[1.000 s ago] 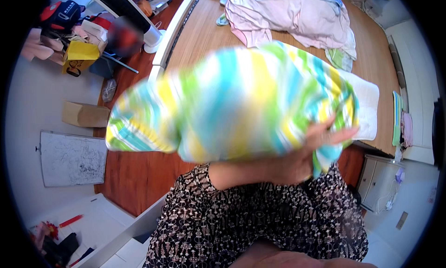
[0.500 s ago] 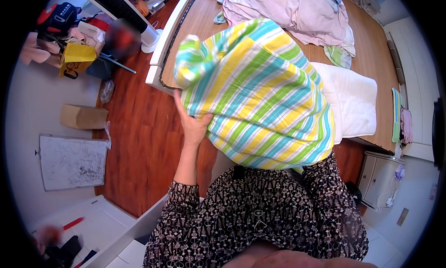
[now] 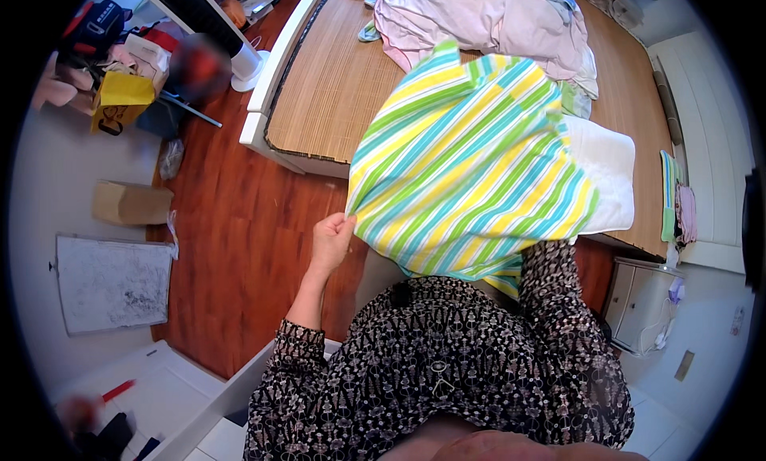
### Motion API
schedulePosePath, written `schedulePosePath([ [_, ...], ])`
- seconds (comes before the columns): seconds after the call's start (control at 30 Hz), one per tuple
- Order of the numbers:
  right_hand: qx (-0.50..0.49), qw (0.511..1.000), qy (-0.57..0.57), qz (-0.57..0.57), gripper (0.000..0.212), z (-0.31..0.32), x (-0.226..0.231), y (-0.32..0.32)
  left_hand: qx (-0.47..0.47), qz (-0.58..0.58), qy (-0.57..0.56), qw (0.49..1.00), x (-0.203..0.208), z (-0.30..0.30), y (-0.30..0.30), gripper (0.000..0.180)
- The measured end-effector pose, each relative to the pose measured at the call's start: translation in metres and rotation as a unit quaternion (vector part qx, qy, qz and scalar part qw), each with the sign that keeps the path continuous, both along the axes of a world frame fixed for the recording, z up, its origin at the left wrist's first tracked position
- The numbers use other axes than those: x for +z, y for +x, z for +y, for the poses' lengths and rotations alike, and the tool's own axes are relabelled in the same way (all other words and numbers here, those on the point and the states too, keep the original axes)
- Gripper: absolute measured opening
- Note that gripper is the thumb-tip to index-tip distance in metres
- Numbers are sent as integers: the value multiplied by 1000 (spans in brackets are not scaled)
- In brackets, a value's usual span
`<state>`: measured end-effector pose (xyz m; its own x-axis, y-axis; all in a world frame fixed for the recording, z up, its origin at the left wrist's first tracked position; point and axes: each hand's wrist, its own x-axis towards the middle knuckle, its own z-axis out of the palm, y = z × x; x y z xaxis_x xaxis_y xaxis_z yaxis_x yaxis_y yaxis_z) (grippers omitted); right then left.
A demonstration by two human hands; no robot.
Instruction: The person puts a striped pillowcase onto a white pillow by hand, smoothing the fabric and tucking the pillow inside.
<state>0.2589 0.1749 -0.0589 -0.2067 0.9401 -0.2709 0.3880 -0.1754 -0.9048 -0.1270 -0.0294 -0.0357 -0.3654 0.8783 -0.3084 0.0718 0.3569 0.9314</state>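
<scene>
A large cloth with yellow, green, teal and white stripes [image 3: 471, 166] spreads in front of me, over the near edge of the bed. At its left edge my left hand [image 3: 333, 239] pinches a corner, fingers closed. My right forearm reaches beneath the right side of the cloth, which hides my right hand completely. Beyond and partly under the cloth lies a white pad or pillow [image 3: 610, 174] on the bed's right side.
The bed [image 3: 319, 118] has a woven mat and a white frame. Rumpled pink bedding [image 3: 487, 18] lies at its far end. A white tower fan [image 3: 247, 66] stands left of the bed. A small cabinet [image 3: 638, 305] stands at right, a whiteboard [image 3: 112, 281] and paper bag [image 3: 132, 201] at left.
The striped cloth has spread out flatter, and its bunched upper-left end has swung right, uncovering more mat. My left hand went from an open grasp to a pinch at the edge.
</scene>
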Motion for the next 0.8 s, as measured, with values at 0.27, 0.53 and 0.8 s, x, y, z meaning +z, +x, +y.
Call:
schedulePosePath([
  [0.27,7,1000,-8,-27,66,-20,-19,6,122,-43,-10,992,-18,-61,-7,24],
  [0.53,-36,998,23,-39,65,25,18,45,-2,-53,-15,998,27,-45,31,17],
  [0.8,-22,998,58,29,65,77,51,2,-26,-164,-111,980,7,-99,26,20],
])
